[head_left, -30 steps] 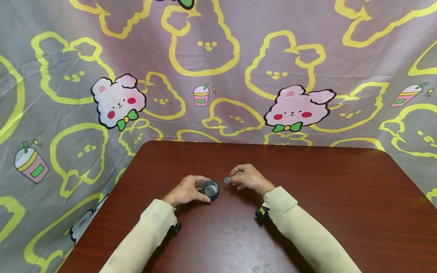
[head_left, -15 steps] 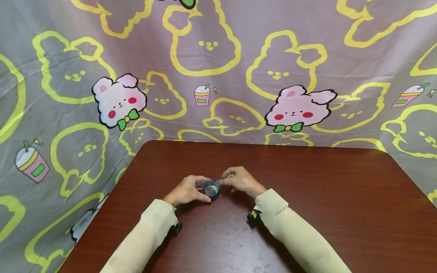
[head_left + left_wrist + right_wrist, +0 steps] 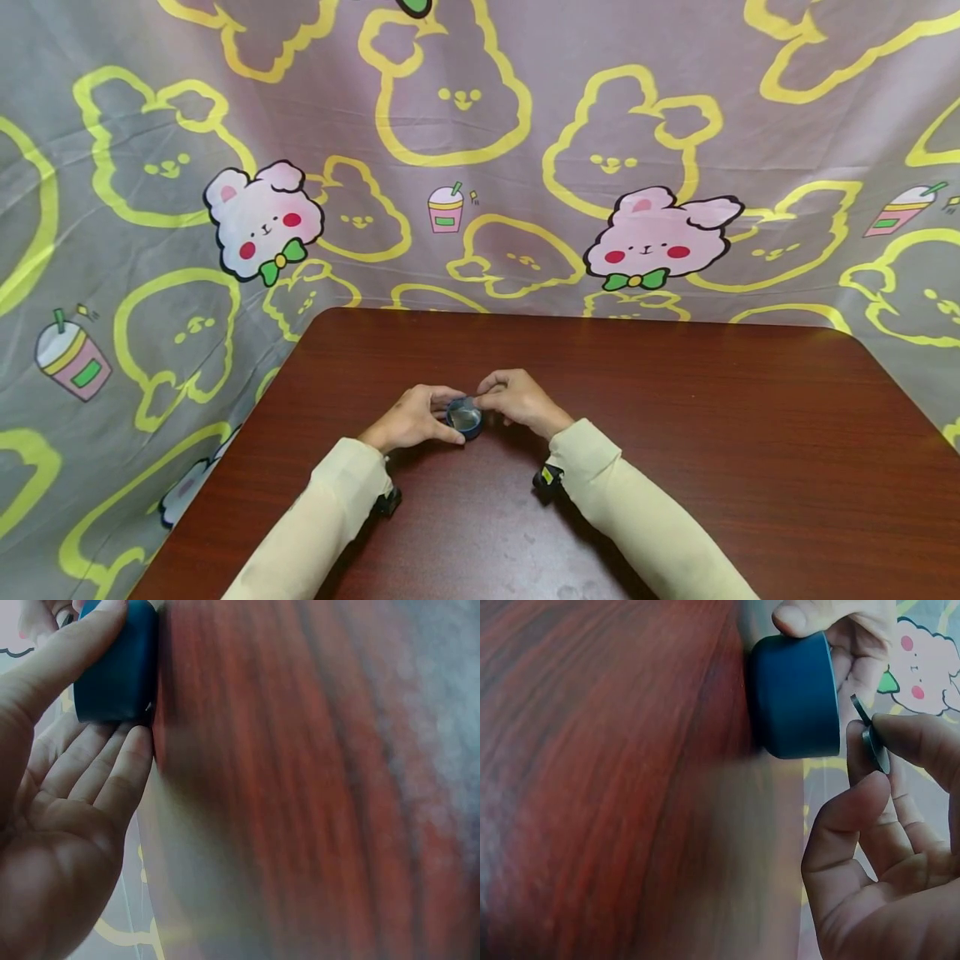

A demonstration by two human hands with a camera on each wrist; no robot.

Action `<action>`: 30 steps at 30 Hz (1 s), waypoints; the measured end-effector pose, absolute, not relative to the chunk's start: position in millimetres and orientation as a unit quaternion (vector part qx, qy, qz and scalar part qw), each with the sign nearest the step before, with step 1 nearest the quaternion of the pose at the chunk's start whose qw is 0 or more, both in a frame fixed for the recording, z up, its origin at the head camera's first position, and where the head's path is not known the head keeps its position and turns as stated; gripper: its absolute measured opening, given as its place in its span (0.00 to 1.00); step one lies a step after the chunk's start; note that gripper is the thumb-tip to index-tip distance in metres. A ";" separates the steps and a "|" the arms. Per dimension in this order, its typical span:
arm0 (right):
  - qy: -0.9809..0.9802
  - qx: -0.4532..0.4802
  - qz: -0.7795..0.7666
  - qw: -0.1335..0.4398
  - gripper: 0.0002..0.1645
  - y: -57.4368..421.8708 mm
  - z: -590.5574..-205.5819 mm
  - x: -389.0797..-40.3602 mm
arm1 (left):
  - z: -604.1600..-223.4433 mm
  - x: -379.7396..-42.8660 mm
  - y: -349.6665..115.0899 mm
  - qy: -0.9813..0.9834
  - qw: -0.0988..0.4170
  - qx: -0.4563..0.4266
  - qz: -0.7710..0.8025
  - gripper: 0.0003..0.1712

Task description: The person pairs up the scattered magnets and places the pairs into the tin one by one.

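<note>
On the table in the head view sits a small dark blue round cup [image 3: 464, 419], open at the top and silvery inside. My left hand [image 3: 415, 418] grips its side, thumb in front and fingers behind; in the left wrist view the thumb lies across the cup [image 3: 120, 667]. My right hand [image 3: 519, 400] is at the cup's far right rim. In the right wrist view its thumb and fingers pinch a thin grey coin-like disc [image 3: 876, 752], just above the cup's mouth. A second thin dark edge [image 3: 861, 709] shows beside that disc.
The brown wooden table [image 3: 675, 433] stretches out to both sides and behind the hands. A patterned cloth [image 3: 517, 117] hangs along its back and left edges. Small black wrist cameras [image 3: 547, 482] sit under both cuffs.
My right hand has moved left with the disc, from beside the cup to over its rim. The left hand stays on the cup.
</note>
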State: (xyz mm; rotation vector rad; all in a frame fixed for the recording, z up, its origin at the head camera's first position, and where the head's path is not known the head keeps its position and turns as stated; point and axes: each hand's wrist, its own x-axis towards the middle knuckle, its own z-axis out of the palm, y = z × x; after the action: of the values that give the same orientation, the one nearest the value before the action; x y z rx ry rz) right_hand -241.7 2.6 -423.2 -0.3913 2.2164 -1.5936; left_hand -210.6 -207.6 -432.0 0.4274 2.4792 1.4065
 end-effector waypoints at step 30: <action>0.796 -0.139 -0.563 0.173 0.06 -8.1 -423.3 -239.1 | -435.4 -212.0 -208.8 0.848 0.131 0.148 0.492 0.37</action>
State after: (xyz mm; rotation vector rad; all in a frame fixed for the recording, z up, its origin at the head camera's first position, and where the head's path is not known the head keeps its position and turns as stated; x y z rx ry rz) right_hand -239.1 -8.1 -423.3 -0.3941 2.2593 -1.5964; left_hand -212.0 -208.8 -435.4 0.4308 2.4625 1.4280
